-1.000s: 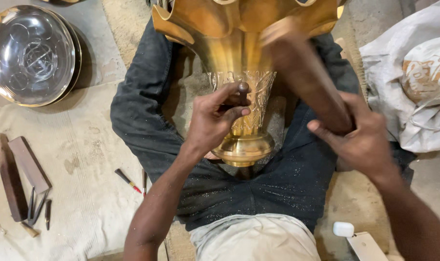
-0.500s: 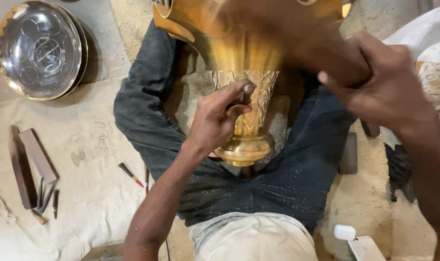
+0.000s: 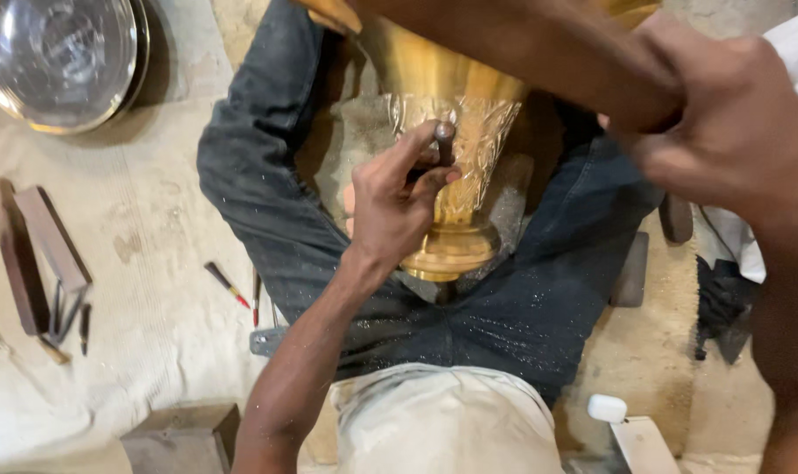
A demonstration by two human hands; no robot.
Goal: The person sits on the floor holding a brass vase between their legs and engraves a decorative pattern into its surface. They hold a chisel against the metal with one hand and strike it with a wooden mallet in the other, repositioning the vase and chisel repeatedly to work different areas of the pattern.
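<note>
Brass vase (image 3: pixel 456 132) lies between your jeans-clad legs, its engraved neck toward you. Your left hand (image 3: pixel 390 206) pinches a short metal punch (image 3: pixel 444 142) against the engraving. Your right hand (image 3: pixel 732 123), blurred, is clenched around a wooden mallet handle (image 3: pixel 539 53) raised above it

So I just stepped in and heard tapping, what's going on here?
A person sits on the floor with a brass vase lying between their legs. The left hand holds a small metal punch against the vase's patterned band. The right hand is raised above it, gripping a wooden mallet, blurred. A round metal tray and small tools lie on the cloth to the left.
</note>
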